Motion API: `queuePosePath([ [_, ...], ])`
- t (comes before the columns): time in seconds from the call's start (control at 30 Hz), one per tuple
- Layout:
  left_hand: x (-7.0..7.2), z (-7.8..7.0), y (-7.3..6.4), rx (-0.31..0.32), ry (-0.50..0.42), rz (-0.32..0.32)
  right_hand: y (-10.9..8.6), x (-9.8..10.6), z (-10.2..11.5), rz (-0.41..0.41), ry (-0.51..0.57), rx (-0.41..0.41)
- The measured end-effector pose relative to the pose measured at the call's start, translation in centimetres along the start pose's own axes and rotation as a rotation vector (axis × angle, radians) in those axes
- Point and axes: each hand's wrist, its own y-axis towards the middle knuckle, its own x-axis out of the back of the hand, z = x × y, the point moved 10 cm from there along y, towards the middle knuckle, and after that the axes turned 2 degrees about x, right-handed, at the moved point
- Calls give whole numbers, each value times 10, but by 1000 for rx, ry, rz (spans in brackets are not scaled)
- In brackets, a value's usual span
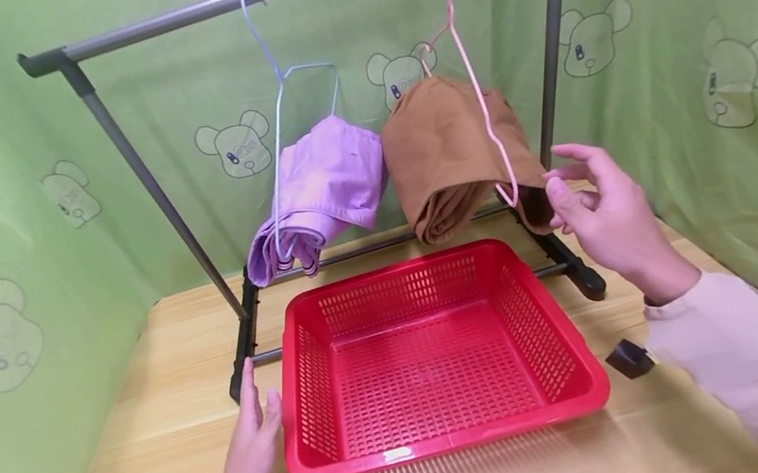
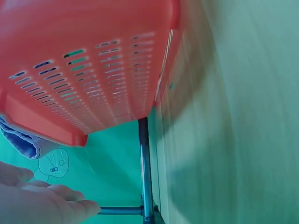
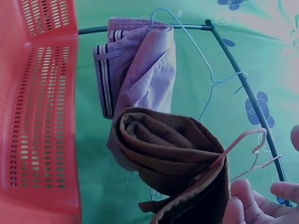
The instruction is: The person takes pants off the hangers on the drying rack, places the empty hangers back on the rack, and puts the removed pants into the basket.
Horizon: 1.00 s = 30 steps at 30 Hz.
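Note:
A pair of folded brown trousers (image 1: 446, 140) hangs over a pink hanger (image 1: 474, 84). My right hand (image 1: 607, 213) is at their right edge, its fingertips right by the cloth and its fingers loosely bent and spread. To the left, folded purple trousers (image 1: 332, 168) with striped trim hang on a light blue hanger (image 1: 278, 119). Below both stands a red plastic basket (image 1: 452, 435) with slotted walls. My left hand (image 1: 248, 445) is beside the basket's left wall, its fingers extended. In the left wrist view, the hand (image 2: 46, 200) shows below the basket's red side (image 2: 93, 70).
A grey metal rack (image 1: 159, 26) with black feet (image 1: 243, 353) stands on the wooden table (image 1: 138, 465) behind the basket. Green curtains (image 1: 127, 145) printed with bear heads enclose the back and sides. A black object (image 1: 629, 358) is by the right sleeve.

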Motion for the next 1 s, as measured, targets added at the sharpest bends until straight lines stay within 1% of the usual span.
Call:
queuePosePath([
  [0.17,-7,3,-1,7,-105,36,6,-6,-1,7,64,-39],
  [0.37,-13,3,-4,4,-184,55,15,-15,-2,-9,158,-92],
  [0.57,-20,5,-6,21,-279,82,20,-21,-1,-16,178,-127],
  [0.67,-24,5,-6,8,-326,92,20,-22,-2,-18,184,-141],
  [0.8,-27,7,-5,-1,-406,101,22,-20,-1,-40,181,-133],
  [0.9,-30,8,-3,19,-474,108,23,-21,0,-41,190,-127],
  [1.0,-33,11,-4,69,-557,124,25,-22,2,-33,180,-120],
])
